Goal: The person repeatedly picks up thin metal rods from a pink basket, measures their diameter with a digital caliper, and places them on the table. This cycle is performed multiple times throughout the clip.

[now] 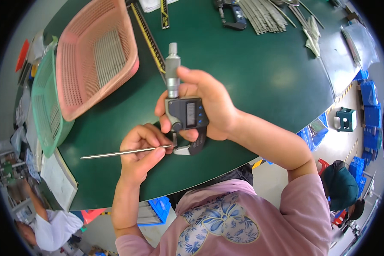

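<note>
Micrometer [184, 112] gripped by right hand [209, 106], left hand [141, 151] pinching rod [123, 152] — pink basket [96, 55] beside.

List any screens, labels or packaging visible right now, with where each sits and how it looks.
Micrometer display: small grey rectangular screen on the dark body held in the right hand, above the metal rod that the left hand pinches.
Clear plastic bags: flat, glossy, on the green table, far right edge.

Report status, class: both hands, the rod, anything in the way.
Left hand pinching thin metal rod. Right hand gripping digital micrometer, rod tip at its jaws. Pink basket off to the left, nothing obstructing.
</note>
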A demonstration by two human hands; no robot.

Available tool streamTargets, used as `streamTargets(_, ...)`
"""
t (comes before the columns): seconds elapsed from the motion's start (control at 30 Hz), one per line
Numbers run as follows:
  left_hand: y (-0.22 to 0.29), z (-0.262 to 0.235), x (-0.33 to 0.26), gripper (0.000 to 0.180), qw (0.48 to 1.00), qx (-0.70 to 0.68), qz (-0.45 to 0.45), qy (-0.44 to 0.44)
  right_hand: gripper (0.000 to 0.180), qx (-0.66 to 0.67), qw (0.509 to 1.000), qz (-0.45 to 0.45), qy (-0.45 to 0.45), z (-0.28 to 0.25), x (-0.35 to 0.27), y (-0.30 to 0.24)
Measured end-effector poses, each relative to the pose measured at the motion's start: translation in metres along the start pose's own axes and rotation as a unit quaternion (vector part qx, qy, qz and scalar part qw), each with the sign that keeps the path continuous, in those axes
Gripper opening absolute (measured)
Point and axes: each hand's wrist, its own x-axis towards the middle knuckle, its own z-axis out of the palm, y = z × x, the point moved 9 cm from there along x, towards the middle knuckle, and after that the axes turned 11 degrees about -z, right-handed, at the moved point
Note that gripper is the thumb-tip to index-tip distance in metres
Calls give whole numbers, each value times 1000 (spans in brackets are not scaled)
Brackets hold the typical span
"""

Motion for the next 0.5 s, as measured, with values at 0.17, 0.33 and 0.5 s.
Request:
streamTargets(0.17, 1, -2, 1, 15, 999, -31, -1, 19, 51, -24, 1000, -19, -1, -2, 0, -1)
streamTargets(0.33, 18, 2, 0, 13, 997, 19, -56, 46, 45, -26, 1000, -18, 0, -1, -3, 2)
streamTargets(0.5, 81, 69, 40, 22, 977, 201, -68, -15, 41, 26, 999, -29, 1, 2, -1, 7)
